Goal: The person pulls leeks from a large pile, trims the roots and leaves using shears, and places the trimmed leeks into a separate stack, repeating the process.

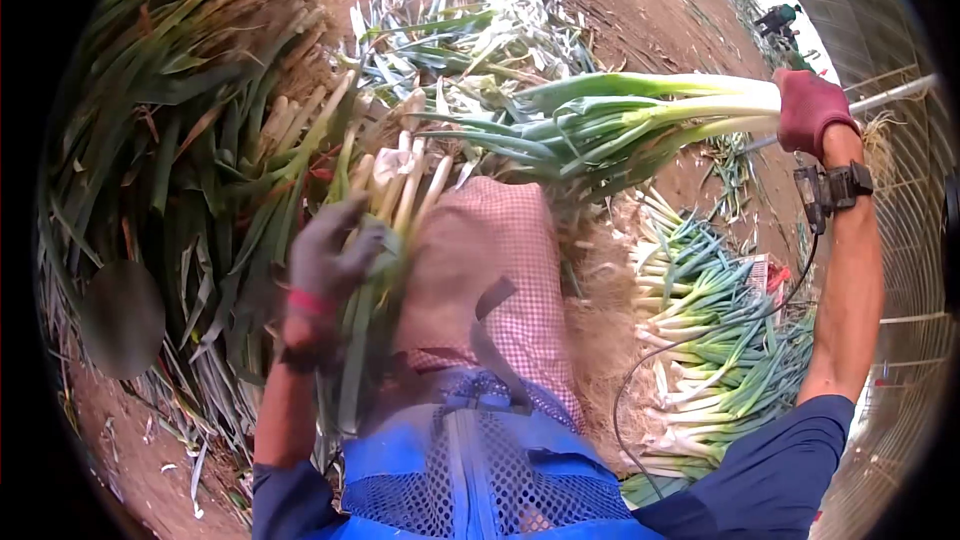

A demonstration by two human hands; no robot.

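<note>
Right hand (812, 112), in a dark red glove, raised at upper right with fingers clamped on the pale stalk ends of a bunch of green onions (620, 118); bunch held level, green leaves pointing left, white ends at the glove. Black wrist device (832, 190) strapped just below the glove, a thin black cable (700, 335) trailing down from it toward the body. No readable writing on the device or strap.

Left hand (330, 258), in a grey glove with a pink cuff band, blurred, fingers curled around a second bunch of onions (395, 205); stalks pale and dirty at the top, green leaves hanging down past the wrist. Grip looks shut on the stalks, though blur hides the fingertips.

Between the arms, a pink checked cloth (500, 270) over the lap, and below it blue mesh fabric (480, 470). No print or label legible on either.

At right, a neat stack of trimmed onions (710, 340) lying on the ground, white ends leftward. At left, a large heap of untrimmed onion plants (190, 160) with browning leaves. Beyond, loose trimmed leaves (480, 35) scattered over bare brown soil (640, 0). Far off at upper right, another person (778, 18), crouched, too small to tell more.
</note>
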